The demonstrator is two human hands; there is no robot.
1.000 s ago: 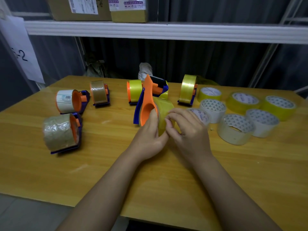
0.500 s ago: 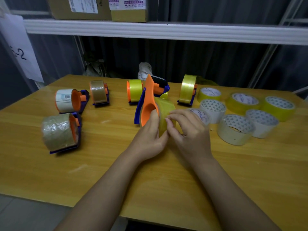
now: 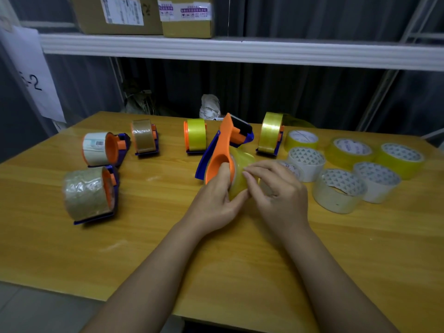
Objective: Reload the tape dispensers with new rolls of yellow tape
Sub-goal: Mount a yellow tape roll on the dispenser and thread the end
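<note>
Yellow tape (image 3: 241, 174) sits on the orange-and-blue dispenser (image 3: 222, 150) that you hold near the middle of the tabletop (image 3: 168, 248), its blade end tilted up toward the far edge. Your left hand (image 3: 216, 198) grips the dispenser, thumb inside the orange handle loop and fingers curled under the roll. Your right hand (image 3: 278, 188) pinches at the roll's outer face with fingertips (image 3: 247, 175) bent onto the tape; whether a loose end is caught between them cannot be told.

Toward the far edge stand three more dispensers: one with brown tape (image 3: 144, 138), one with bright yellow tape (image 3: 195, 138), one with pale yellow tape (image 3: 270, 133). Near the left edge lie two others, one carrying a white-wrapped roll (image 3: 101, 151), the other a crinkled brownish roll (image 3: 90, 194).

By the right edge loose rolls lie flat: three yellow ones (image 3: 348, 151) farther back, white-cored clear ones (image 3: 337, 191) nearer you, one partly behind your right hand.

Above the far edge a white shelf (image 3: 240, 50) carries two cardboard boxes (image 3: 120, 14).
</note>
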